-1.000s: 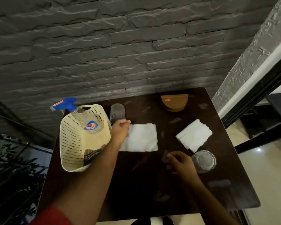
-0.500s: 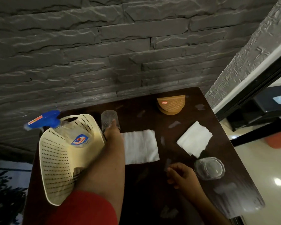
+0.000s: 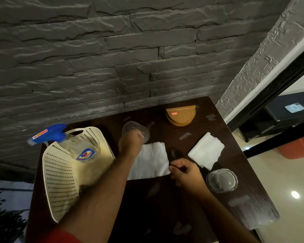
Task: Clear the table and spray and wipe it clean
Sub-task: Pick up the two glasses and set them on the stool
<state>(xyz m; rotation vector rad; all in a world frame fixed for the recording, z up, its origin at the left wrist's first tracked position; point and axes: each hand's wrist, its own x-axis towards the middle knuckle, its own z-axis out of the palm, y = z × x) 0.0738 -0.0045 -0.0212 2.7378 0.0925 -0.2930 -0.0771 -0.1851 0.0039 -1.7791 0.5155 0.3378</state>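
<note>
The cream perforated basket [image 3: 60, 181] sits at 9 o'clock on the dark table [image 3: 165, 216] and holds the spray bottle [image 3: 77, 148], which leans with its blue trigger head over the far-left rim; dark checked fabric shows low inside the basket, too dim to identify. An upturned clear glass bowl [image 3: 221, 180] rests at 3 o'clock, nothing inside. A tan woven holder [image 3: 181, 115] stands at 1 o'clock. My left hand [image 3: 131, 143] reaches to 12 o'clock, fingers curled around a tilted clear glass [image 3: 135, 131]. My right hand [image 3: 185, 170] rests loosely fisted at centre, its fingertips touching the edge of one white napkin [image 3: 151, 162]; whether it pinches that edge I cannot tell. A second napkin [image 3: 206, 150] lies at 2 o'clock.
</note>
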